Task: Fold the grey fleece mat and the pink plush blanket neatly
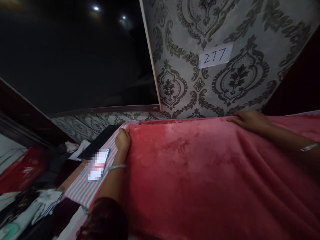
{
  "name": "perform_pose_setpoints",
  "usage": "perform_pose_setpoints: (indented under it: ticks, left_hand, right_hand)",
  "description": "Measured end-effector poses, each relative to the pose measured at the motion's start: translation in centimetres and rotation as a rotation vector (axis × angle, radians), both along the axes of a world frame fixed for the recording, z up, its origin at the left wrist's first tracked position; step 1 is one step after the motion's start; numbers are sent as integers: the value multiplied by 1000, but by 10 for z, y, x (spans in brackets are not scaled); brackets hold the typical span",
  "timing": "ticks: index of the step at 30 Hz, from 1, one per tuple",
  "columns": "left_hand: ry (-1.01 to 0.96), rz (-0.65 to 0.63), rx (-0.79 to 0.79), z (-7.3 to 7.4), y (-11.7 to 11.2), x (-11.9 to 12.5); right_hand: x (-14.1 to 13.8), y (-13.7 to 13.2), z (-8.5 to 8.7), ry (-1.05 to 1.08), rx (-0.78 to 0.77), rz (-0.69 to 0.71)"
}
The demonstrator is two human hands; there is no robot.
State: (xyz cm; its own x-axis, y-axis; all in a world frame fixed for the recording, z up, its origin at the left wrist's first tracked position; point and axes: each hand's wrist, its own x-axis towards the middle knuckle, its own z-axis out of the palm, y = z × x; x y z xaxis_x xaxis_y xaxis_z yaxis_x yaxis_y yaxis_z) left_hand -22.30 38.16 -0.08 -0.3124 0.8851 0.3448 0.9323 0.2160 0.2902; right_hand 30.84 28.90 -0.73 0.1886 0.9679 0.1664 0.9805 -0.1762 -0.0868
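Note:
A plush red-pink blanket [190,173] lies spread over a surface against the wall, with soft folds on its right side. My left hand [122,140] is closed on the blanket's far left corner, its fingers curled in. At the far edge, toward the right, my right hand [248,121] rests on the blanket with its fingers reaching over that edge. Whether the right fingers pinch the cloth is hard to make out. Beneath the blanket, a striped cloth [82,186] shows at the left. A phone [98,165] with a lit, blurred screen lies on the stripes.
A large dark screen [75,60] stands behind at the left. The patterned wall [175,43] bears a paper label [215,56] reading 277. Piled clothes [45,203] and a red basket [25,166] are at the lower left, near a dark flat object [100,141].

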Motion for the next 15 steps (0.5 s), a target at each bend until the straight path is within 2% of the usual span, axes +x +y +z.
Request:
perform_pose_setpoints:
  ticks: [1,3,7,10,12,15]
  left_hand:
    - [15,2,8,2,5,-1]
    - [38,-19,-37,-2,15,0]
    - [50,-81,-185,-32,39,4]
    - [55,-92,-219,-50,51,4]
    - [58,-91,-231,-53,55,3]
    - [49,-93,-263,-50,55,3]
  right_hand:
    - [-1,7,3,-1,14,4]
    - [-3,19,-3,12,8,24]
    - [-4,34,-44,83,-90,28]
    - [0,38,-68,109,-97,-8]
    - [3,39,-74,116,-98,-26]
    - [6,43,-75,117,-112,-33]
